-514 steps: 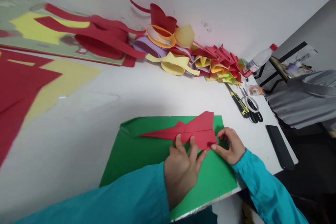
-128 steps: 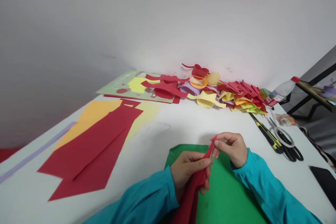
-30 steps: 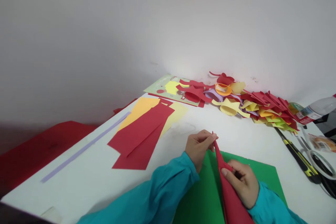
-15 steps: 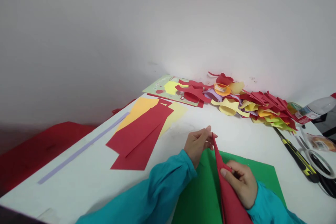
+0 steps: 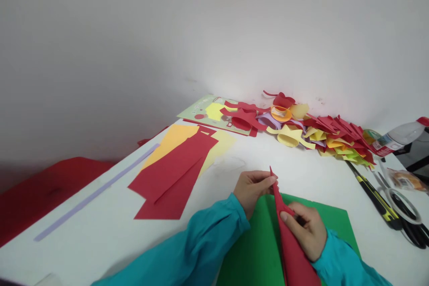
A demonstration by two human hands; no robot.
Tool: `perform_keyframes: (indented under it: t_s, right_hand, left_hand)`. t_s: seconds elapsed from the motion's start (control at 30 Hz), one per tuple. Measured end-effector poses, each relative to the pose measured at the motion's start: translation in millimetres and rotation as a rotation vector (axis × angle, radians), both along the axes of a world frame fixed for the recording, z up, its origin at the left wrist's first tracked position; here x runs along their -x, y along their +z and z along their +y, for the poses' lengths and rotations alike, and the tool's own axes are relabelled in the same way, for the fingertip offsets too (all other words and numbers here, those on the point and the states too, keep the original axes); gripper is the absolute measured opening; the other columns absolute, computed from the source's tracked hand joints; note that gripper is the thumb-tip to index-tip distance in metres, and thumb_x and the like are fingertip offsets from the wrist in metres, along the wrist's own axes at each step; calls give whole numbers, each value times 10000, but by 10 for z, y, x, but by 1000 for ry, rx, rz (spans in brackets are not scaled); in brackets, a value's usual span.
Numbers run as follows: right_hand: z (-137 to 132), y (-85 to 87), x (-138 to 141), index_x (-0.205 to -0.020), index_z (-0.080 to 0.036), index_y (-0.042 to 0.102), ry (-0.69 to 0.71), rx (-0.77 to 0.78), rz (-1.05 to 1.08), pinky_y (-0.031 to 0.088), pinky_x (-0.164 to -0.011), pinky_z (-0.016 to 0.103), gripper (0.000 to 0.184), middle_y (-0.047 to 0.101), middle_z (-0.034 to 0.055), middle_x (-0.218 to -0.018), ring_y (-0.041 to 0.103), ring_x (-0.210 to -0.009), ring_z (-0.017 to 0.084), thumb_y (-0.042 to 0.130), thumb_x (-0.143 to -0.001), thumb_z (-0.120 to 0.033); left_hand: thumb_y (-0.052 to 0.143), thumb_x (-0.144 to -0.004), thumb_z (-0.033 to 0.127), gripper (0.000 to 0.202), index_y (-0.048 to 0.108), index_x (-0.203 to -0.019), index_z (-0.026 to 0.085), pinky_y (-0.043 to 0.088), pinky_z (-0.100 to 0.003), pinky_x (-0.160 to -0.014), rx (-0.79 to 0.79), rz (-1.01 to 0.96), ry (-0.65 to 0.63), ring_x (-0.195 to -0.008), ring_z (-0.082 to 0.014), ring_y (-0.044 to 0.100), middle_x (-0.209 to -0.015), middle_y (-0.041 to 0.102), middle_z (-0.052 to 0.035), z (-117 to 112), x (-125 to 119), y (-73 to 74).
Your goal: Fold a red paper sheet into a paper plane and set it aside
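Observation:
A folded sheet of red paper (image 5: pixel 295 261) stands on edge between my hands, its narrow tip pointing away from me. My left hand (image 5: pixel 252 191) pinches the paper close to that tip. Lower down, my right hand (image 5: pixel 306 229) grips the same sheet, thumb on the near side and fingers behind it. Under the hands lies a green sheet (image 5: pixel 335 219) on the table. The lower end of the red paper runs out of the bottom of the view.
Cut red paper pieces (image 5: pixel 174 174) lie left, beside a purple strip (image 5: pixel 100 190). Folded paper shapes (image 5: pixel 290 136) are heaped along the wall. At right are a utility knife (image 5: pixel 378 201), scissors (image 5: pixel 410 228), a tape roll (image 5: pixel 404 206) and a bottle (image 5: pixel 402 136).
My left hand has closed its fingers on the red paper near the tip, where before they were looser beside it. My right hand keeps its grip. The view has shifted slightly.

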State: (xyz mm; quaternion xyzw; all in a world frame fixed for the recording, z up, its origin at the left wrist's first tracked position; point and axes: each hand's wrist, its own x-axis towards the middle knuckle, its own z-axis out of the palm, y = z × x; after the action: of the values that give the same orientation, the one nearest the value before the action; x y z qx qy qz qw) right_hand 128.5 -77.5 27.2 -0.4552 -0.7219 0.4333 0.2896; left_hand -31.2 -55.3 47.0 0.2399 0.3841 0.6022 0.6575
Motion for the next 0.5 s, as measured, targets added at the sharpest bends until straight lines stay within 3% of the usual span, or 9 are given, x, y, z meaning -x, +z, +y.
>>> perform_keyframes:
  t_s: [0.3,0.5]
  right_hand:
    - [-8,23,13,-551,-168,462,24,-74,-65,239,-455,224,382,334,-53,-490,316,-474,81,466,-824,-434]
    - [-19,25,18,-540,-166,458,16,-36,-21,222,-449,224,391,316,-59,-481,295,-470,75,487,-812,-445]
  left_hand:
    - [810,-452,336,304,656,-517,82,464,-226,-483,64,-5,44,-459,-106,545,-469,601,-41,25,-9,19]
    - [813,-439,356,322,649,-512,89,442,-232,-438,70,30,89,-415,-102,517,-441,588,-29,23,-30,5]
